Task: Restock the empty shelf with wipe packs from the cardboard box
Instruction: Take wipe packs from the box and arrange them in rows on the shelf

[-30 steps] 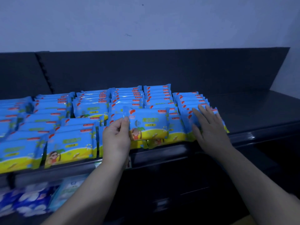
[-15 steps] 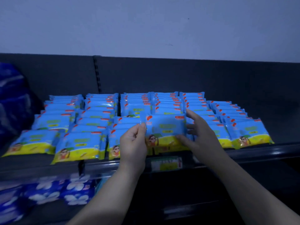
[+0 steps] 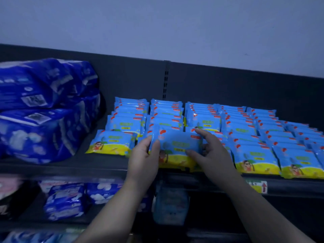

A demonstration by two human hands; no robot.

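Observation:
Both my hands hold one blue and yellow wipe pack at the front of the dark shelf. My left hand grips its left edge, thumb on the front. My right hand grips its right side, with the index finger along the top corner and the thumb on the front. Several rows of identical wipe packs fill the shelf behind and to the right. One front pack lies to the left. The cardboard box is out of view.
Large dark blue bundled packs are stacked at the shelf's left end. A bare strip of shelf lies between them and the wipe rows. The lower shelf holds blue and white packs. A price label sits on the shelf rail at right.
The view has swung left, revealing the blue bundles. My right hand left the right-hand rows and took hold of the pack's right side; both hands carried it left along the shelf front.

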